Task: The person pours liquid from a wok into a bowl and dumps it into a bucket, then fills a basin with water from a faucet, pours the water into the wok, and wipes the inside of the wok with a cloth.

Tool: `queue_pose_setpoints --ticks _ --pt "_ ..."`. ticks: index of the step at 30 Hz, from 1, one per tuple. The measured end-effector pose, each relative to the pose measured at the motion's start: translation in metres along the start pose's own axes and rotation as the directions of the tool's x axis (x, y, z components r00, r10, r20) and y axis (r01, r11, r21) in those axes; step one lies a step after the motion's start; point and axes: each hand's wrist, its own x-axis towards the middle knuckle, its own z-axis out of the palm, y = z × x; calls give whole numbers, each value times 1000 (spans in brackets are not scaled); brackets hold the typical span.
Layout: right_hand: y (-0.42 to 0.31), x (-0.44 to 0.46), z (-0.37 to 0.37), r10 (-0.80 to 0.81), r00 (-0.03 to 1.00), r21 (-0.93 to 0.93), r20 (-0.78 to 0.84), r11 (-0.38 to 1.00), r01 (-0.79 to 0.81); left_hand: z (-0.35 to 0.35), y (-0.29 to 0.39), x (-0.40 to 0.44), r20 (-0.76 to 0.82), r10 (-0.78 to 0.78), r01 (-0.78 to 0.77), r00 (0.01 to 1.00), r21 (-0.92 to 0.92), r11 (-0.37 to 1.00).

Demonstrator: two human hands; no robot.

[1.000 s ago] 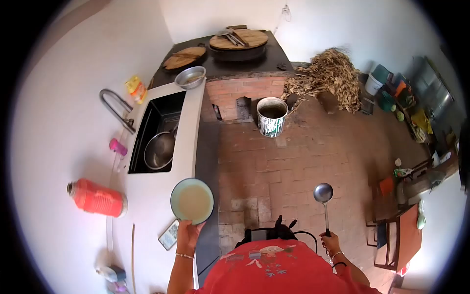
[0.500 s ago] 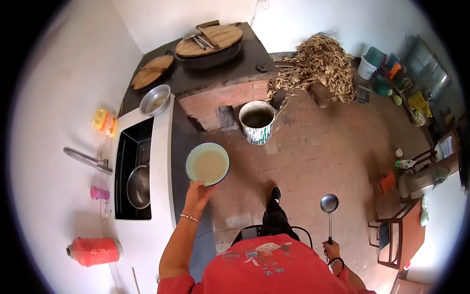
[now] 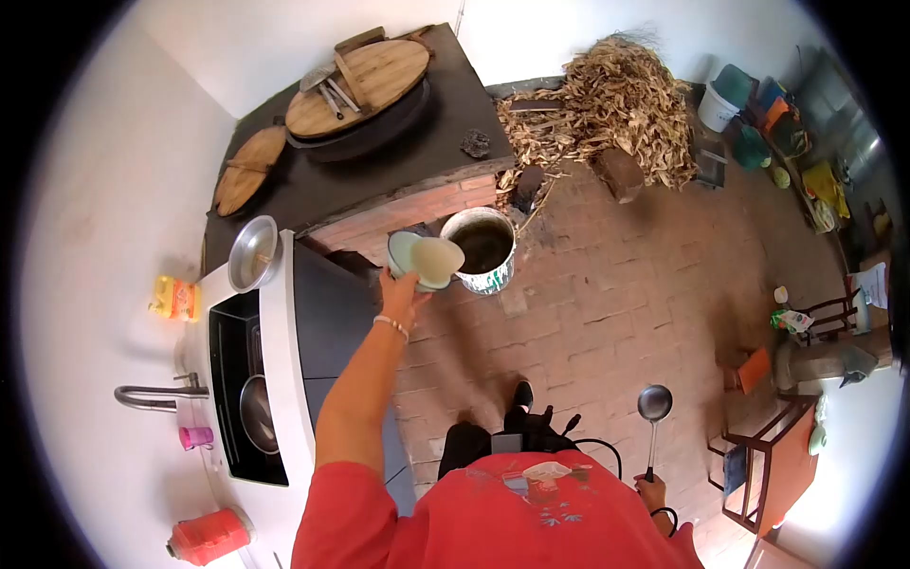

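My left hand (image 3: 400, 292) is closed on the rim of a pale green enamel bowl (image 3: 405, 248). The bowl tips to the right, and its cloudy, pale liquid (image 3: 438, 259) has run to the lower lip beside a paint-streaked white bucket (image 3: 490, 282). Dark liquid (image 3: 482, 248) shows inside the bucket, which stands on the floor. Whether any pale liquid is falling into it, I cannot make out. Down at my right side, my right hand (image 3: 650, 489) grips the black handle of a metal ladle (image 3: 655, 404), its round head pointing forward.
At left is a counter with a black sink (image 3: 227, 379) holding a metal pan (image 3: 256, 414); a metal basin (image 3: 253, 254) stands at its far end. Behind is a brick stove (image 3: 408, 204) with wooden lids (image 3: 393, 71). Dry husks (image 3: 630, 109) are heaped beyond the bucket. Wooden furniture (image 3: 782, 465) stands right.
My left hand has carried the bowl forward to the bucket and tilted it from nearly level. The ladle stays in my right hand, low at my side. My view has shifted with a step forward.
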Motion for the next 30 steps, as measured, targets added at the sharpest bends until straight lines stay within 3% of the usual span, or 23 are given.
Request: queue_pose_setpoints --ticks 1,2,4,5,6,7,8,10,14,16,17,18,19,21,23,26,30 --pt "-8 -2 -1 7 1000 0 -4 1000 -7 14 7 10 -93 42 -31 995 117 993" --pt "-17 -8 -3 40 999 -16 -31 999 -40 25 12 17 -90 34 -23 995 121 992" --pt "-24 -14 -3 79 995 -32 -64 996 -81 47 28 19 -147 290 -199 946 443 874" --pt "-24 -16 0 92 992 -2 -86 996 -93 47 28 30 -143 285 -196 948 445 874" --pt "-25 -17 1 104 989 27 -109 994 -102 46 30 38 18 591 -457 807 653 604" --pt "-26 -19 4 107 988 28 -113 994 -105 46 32 44 247 780 -620 576 754 219" --pt "-26 -20 9 90 987 54 -131 995 -83 46 32 50 250 778 -623 577 751 220" --pt "-20 -22 20 79 985 85 -153 994 -66 54 54 35 441 773 -725 456 688 35" --pt "-32 -32 39 58 980 52 -190 997 -49 46 52 43 448 743 -708 497 704 49" --pt "-39 -34 48 30 981 -10 -191 999 -33 31 30 70 154 826 -686 542 649 329" --pt "-34 -26 52 27 981 -11 -192 999 -30 21 27 75 151 827 -686 541 648 330" --pt "-30 -19 56 -68 978 -100 -198 994 49 10 29 68 -29 498 -474 867 261 841" --pt "-26 -14 58 -164 967 -192 -196 973 126 -2 28 62 25 20 -14 999 -218 976" --pt "-56 -21 67 -173 968 -217 -183 967 132 -43 9 66 153 -103 161 983 -435 886" --pt "-81 -22 78 -179 969 -241 -170 961 135 -73 -3 46 141 -237 275 961 -550 788" --pt "-99 -15 93 -345 932 -275 -110 912 305 -127 -36 22 84 -335 314 939 -610 728" --pt "-125 -3 111 -365 929 -271 -53 901 338 -198 -84 -11 29 -466 374 884 -643 669"
